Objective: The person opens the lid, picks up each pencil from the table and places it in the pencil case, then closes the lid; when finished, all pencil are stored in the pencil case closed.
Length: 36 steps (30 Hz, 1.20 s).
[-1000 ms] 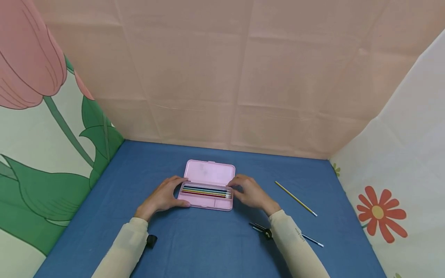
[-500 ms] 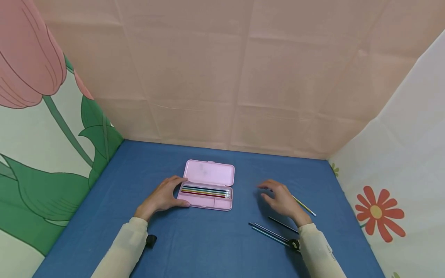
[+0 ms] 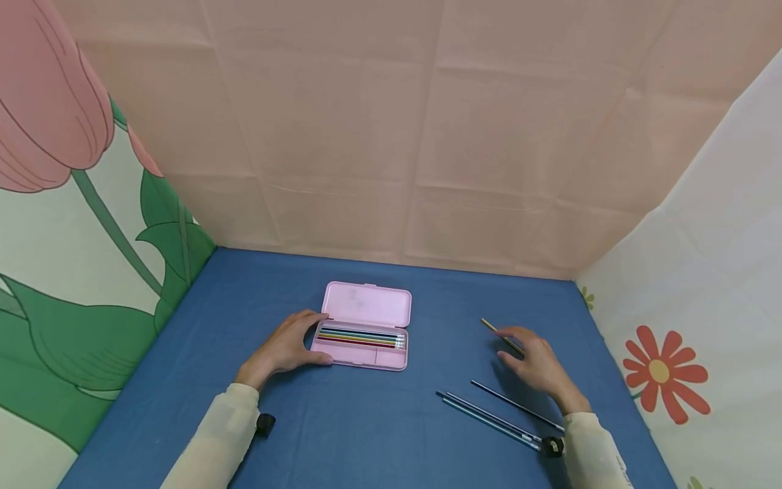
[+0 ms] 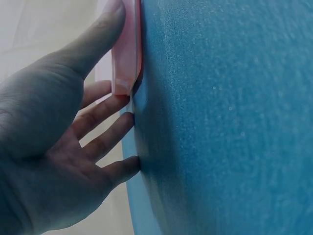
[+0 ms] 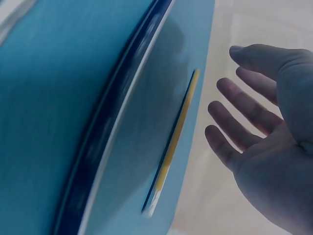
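Under the right hand [image 3: 539, 365], its fingers parted and empty, the yellow pencil [image 5: 174, 142] slants from far left to near right.

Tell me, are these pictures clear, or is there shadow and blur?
Head view: fairly even light, with a soft shadow by the right hand on the blue cloth; left wrist view: the left hand looks dim and bluish; right wrist view: the nearest dark blue pencil looks blurred and slightly bowed, the yellow pencil crisper.
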Tool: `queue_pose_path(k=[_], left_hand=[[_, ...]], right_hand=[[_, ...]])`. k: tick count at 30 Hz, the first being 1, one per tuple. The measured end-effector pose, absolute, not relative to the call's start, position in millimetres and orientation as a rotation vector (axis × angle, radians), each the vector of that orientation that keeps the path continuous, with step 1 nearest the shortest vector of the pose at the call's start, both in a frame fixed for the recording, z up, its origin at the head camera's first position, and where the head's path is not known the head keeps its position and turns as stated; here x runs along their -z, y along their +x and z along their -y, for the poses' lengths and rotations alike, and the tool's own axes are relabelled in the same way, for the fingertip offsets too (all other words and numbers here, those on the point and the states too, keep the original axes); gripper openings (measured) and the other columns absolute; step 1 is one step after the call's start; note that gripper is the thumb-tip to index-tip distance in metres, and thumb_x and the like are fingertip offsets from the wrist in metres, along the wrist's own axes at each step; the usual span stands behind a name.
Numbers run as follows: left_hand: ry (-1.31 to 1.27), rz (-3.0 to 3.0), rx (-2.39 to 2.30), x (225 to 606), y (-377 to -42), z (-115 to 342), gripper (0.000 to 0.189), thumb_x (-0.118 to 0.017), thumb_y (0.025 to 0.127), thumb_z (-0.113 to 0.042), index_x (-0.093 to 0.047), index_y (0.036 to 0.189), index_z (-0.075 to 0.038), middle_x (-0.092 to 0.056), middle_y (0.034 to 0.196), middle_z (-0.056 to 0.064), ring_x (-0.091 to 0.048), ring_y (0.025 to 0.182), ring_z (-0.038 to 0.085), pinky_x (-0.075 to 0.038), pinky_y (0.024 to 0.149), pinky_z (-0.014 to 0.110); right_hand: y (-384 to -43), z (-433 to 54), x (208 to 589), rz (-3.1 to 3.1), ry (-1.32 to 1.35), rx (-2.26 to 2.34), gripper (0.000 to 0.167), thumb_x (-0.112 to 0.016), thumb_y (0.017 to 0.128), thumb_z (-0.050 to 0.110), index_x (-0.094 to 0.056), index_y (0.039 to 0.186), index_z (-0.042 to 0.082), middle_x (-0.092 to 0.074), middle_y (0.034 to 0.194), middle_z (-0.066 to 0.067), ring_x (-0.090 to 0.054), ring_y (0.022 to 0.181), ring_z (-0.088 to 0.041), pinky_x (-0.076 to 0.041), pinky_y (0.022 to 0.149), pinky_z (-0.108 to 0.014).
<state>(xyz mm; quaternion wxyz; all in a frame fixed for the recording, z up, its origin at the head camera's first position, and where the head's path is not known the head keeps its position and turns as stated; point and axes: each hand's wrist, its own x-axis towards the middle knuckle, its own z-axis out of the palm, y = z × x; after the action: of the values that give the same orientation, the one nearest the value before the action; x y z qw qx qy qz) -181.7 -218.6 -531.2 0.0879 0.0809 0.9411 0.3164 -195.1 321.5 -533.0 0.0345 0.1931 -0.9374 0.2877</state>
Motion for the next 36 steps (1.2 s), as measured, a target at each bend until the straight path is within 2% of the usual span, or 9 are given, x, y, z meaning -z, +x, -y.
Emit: queue_pose_path(k=[13, 23, 28, 31, 36], left_hand=[[0.241, -2.806, -0.942, 531.1, -181.4, 218.7, 0.098, -0.1, 0.086, -0.045, -0.055, 0.166, -0.009, -0.053, 0.169, 0.024, -0.047, 0.157, 0.054, -0.04, 0.125, 0.081], [0.24, -2.807, -0.939, 531.0, -181.4, 217.9, 0.098, -0.1, 0.086, -0.045, -0.056, 0.166, -0.01, -0.053, 0.169, 0.024, -0.047, 0.157, 0.053, -0.04, 0.125, 0.081], [0.243, -2.811, -0.94, 531.2, -181.7, 217.9, 0.097, -0.1, 0.086, -0.044, -0.056, 0.165, -0.009, -0.054, 0.168, 0.024, -0.048, 0.156, 0.053, -0.041, 0.125, 0.08], [0.244, -2.811, -0.938, 530.7, -181.7, 217.8, 0.097, -0.1, 0.086, -0.044, -0.056, 0.165, -0.009, -0.055, 0.167, 0.023, -0.049, 0.156, 0.052, -0.041, 0.125, 0.08], [0.236, -2.805, -0.938, 529.6, -181.3, 217.6, 0.097, -0.1, 0.086, -0.044, -0.056, 0.165, -0.01, -0.055, 0.167, 0.023, -0.048, 0.156, 0.052, -0.042, 0.125, 0.08]], right_hand=[[-188.3, -362.7, 542.7, 2.934, 0.457, -0.814, 0.055, -0.088, 0.099, 0.013, -0.068, 0.148, 0.001, -0.07, 0.148, -0.028, -0.066, 0.136, -0.054, -0.054, 0.108, -0.076], [-186.3, -368.6, 544.5, 3.016, 0.388, -0.798, 0.055, -0.087, 0.099, 0.013, -0.067, 0.148, -0.002, -0.069, 0.146, -0.031, -0.068, 0.132, -0.053, -0.056, 0.108, -0.073], [-186.7, -368.9, 549.6, 2.995, 0.406, -0.749, 0.047, -0.088, 0.097, 0.009, -0.073, 0.14, -0.002, -0.076, 0.13, -0.023, -0.073, 0.112, -0.036, -0.062, 0.094, -0.059], [-187.4, -368.1, 551.1, 2.981, 0.413, -0.73, 0.04, -0.088, 0.096, 0.006, -0.077, 0.134, 0.0, -0.077, 0.117, -0.014, -0.068, 0.1, -0.025, -0.057, 0.084, -0.044], [-188.5, -366.9, 553.4, 2.98, 0.403, -0.737, 0.031, -0.085, 0.098, 0.001, -0.08, 0.128, 0.002, -0.075, 0.105, -0.007, -0.064, 0.093, -0.016, -0.052, 0.078, -0.032]])
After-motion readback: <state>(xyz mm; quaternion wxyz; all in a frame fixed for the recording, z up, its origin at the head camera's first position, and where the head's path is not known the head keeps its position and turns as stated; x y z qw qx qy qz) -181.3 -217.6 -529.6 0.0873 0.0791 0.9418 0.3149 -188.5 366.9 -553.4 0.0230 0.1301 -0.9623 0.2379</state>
